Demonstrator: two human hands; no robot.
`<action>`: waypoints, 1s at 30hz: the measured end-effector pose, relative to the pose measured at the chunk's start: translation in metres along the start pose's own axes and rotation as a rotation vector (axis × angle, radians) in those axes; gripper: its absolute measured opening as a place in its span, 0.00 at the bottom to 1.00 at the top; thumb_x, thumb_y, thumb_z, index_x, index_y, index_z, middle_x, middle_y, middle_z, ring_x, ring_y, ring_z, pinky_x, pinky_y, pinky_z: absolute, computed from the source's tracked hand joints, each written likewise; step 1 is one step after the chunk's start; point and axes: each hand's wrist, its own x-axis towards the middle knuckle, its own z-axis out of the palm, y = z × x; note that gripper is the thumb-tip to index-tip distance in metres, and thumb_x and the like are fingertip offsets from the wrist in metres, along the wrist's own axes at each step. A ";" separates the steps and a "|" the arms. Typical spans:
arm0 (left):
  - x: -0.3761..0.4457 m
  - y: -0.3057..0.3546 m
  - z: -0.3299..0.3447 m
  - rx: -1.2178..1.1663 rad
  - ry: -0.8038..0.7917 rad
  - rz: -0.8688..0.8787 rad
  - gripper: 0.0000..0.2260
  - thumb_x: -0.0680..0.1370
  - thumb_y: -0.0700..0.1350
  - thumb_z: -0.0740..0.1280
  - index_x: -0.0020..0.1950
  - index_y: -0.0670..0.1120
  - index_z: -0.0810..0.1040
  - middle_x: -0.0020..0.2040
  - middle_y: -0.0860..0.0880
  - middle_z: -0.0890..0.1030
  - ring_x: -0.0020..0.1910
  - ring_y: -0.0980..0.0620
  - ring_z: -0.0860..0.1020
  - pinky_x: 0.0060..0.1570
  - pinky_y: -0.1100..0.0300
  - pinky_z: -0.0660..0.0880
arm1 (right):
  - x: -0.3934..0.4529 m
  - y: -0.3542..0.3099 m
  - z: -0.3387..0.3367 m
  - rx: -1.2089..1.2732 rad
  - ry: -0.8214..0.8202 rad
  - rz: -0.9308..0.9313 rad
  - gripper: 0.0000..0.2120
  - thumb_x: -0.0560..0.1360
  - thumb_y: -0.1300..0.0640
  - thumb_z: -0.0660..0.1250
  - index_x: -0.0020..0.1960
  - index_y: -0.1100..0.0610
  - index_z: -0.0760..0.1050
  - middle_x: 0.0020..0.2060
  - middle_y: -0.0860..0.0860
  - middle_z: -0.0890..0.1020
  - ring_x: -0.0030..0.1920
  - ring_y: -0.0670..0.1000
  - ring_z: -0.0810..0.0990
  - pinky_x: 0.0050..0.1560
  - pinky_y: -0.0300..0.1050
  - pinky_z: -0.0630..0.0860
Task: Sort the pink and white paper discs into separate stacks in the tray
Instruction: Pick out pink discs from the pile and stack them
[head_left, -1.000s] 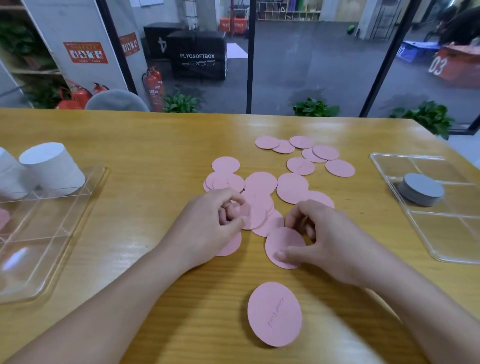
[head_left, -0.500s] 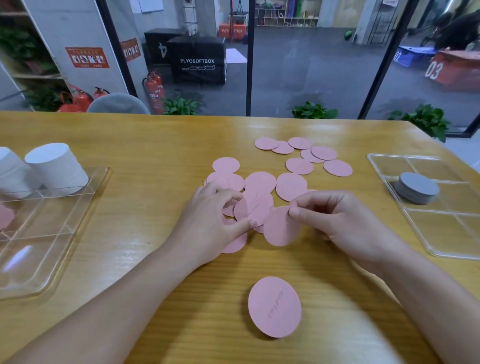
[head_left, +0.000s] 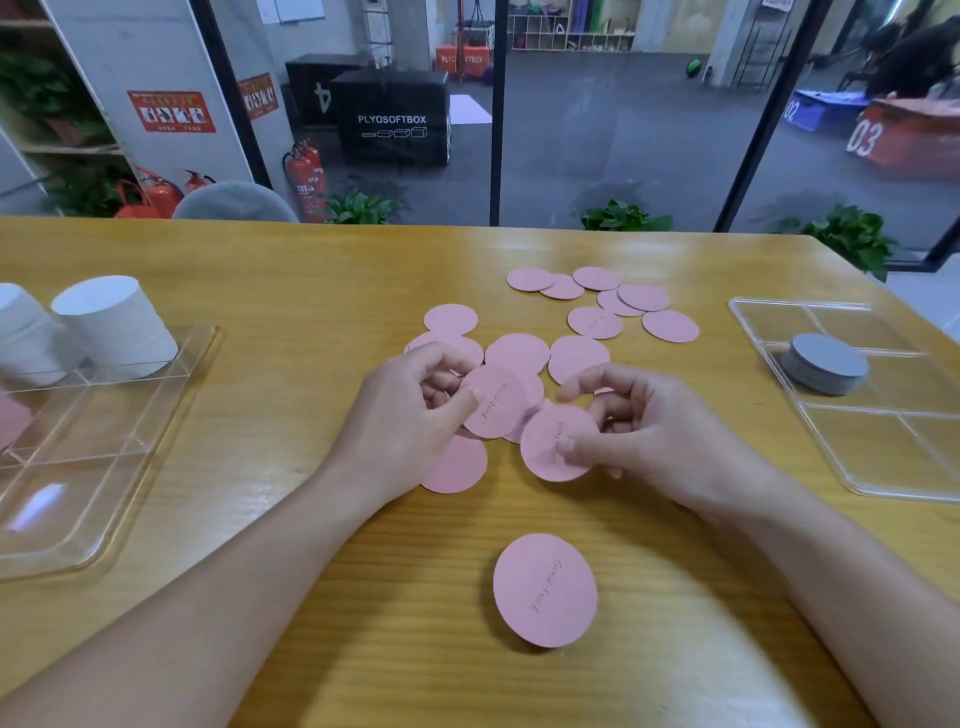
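Observation:
Several pink paper discs lie scattered over the middle of the wooden table. My left hand holds a small bunch of pink discs between thumb and curled fingers. My right hand pinches one pink disc just right of that bunch, lifted off the table. A single pink disc lies alone near the front edge. Two tall stacks of white discs stand in the clear tray at the left; a bit of pink shows in that tray at the frame's left edge.
A second clear divided tray sits at the right with a short stack of grey discs in it. Behind the table's far edge are a glass wall, potted plants and a grey chair back.
My right hand lifted a pink disc off the table and brought it up beside the left hand. My left hand raised its bunch of discs, showing their printed faces.

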 end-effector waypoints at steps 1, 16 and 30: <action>0.001 -0.001 0.000 -0.008 0.010 0.007 0.04 0.81 0.45 0.76 0.51 0.54 0.86 0.44 0.54 0.87 0.39 0.55 0.83 0.42 0.64 0.78 | 0.000 0.000 -0.001 0.003 -0.002 -0.002 0.19 0.75 0.62 0.83 0.62 0.51 0.84 0.41 0.59 0.83 0.36 0.55 0.77 0.38 0.44 0.75; -0.012 0.016 0.006 -0.381 -0.314 0.009 0.08 0.87 0.37 0.69 0.59 0.42 0.88 0.39 0.45 0.84 0.38 0.50 0.82 0.43 0.58 0.81 | -0.002 0.004 0.018 -0.103 0.020 -0.206 0.12 0.84 0.66 0.69 0.60 0.52 0.85 0.42 0.40 0.85 0.33 0.41 0.77 0.37 0.32 0.72; 0.004 -0.002 -0.070 0.407 -0.533 0.024 0.23 0.69 0.59 0.87 0.61 0.65 0.85 0.58 0.65 0.79 0.57 0.60 0.78 0.54 0.68 0.73 | 0.001 0.011 0.017 -0.182 0.002 -0.153 0.06 0.85 0.63 0.68 0.51 0.58 0.82 0.34 0.41 0.77 0.30 0.43 0.71 0.33 0.33 0.66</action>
